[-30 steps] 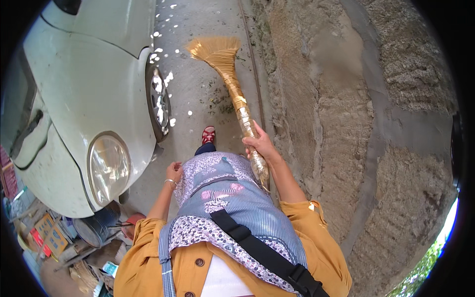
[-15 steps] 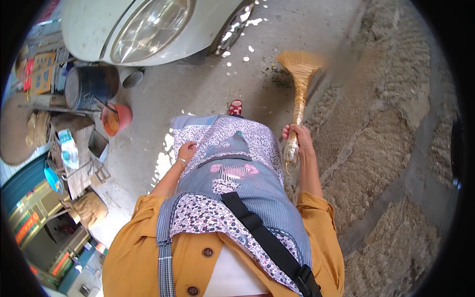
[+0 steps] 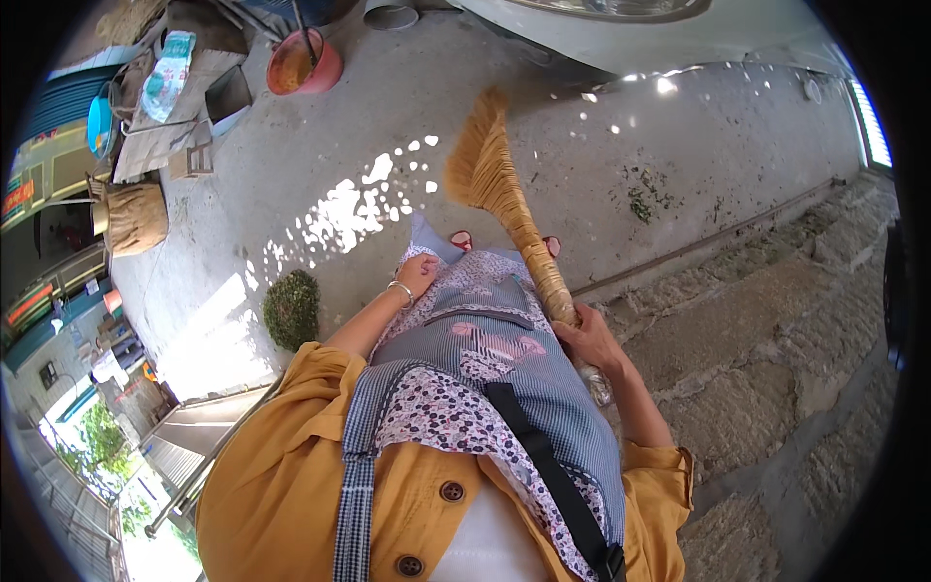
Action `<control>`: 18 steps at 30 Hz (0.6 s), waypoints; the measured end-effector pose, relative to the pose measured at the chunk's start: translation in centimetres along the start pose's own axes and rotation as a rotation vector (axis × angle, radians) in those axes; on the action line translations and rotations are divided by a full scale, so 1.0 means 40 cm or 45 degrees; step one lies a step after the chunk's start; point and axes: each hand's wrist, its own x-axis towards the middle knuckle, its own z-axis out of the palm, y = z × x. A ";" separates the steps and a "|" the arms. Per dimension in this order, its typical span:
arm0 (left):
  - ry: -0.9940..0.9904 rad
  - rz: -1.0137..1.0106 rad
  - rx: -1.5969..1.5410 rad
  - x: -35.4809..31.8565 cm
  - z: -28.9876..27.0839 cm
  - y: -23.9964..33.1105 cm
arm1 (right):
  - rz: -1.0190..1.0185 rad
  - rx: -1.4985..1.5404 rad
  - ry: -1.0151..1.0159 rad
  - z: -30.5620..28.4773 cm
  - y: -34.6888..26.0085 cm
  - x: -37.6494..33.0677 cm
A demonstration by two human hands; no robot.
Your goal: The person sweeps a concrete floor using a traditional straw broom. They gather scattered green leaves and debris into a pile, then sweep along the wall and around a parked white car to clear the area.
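Observation:
My right hand is wrapped round the bound handle of a straw broom. Its bristles fan out ahead of my body, tilted up to the left, over the concrete. The handle's end, in clear wrapping, shows below my fist. Over on the left, my left hand, with a bracelet at the wrist, has its fingers curled on the edge of my patterned apron. A corner of the cloth stands out past that hand. Red shoes peek from under the hem.
A pale car stands ahead. Along the right runs a rough stone wall. A red bucket and a woven basket are at left, with a round leafy clump nearer. Leaf litter lies on the concrete.
The view has swung leftward, and the car now sits farther right. The broom's bristles have gone from pointing ahead by the wall to leaning left. My left hand stays at the apron.

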 end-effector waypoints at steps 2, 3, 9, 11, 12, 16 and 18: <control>0.063 -0.007 -0.040 -0.045 -0.029 -0.072 | -0.156 -0.304 -0.022 0.078 -0.021 0.082; 0.091 -0.036 -0.034 -0.069 -0.038 -0.128 | -0.236 -0.448 -0.030 0.127 -0.023 0.126; 0.236 -0.193 0.079 -0.144 -0.056 -0.314 | -0.345 -0.632 -0.085 0.284 0.036 0.412; 0.280 -0.266 0.017 -0.153 0.021 -0.387 | -0.424 -0.569 -0.039 0.259 0.104 0.415; 0.262 -0.291 -0.005 -0.141 0.088 -0.386 | -0.294 -0.592 -0.067 0.187 0.152 0.395; 0.185 -0.314 -0.053 -0.129 0.058 -0.421 | -0.116 -0.606 0.145 0.098 0.260 0.211; 0.225 -0.162 0.030 -0.105 0.060 -0.404 | 0.075 -0.506 0.315 0.037 0.355 0.128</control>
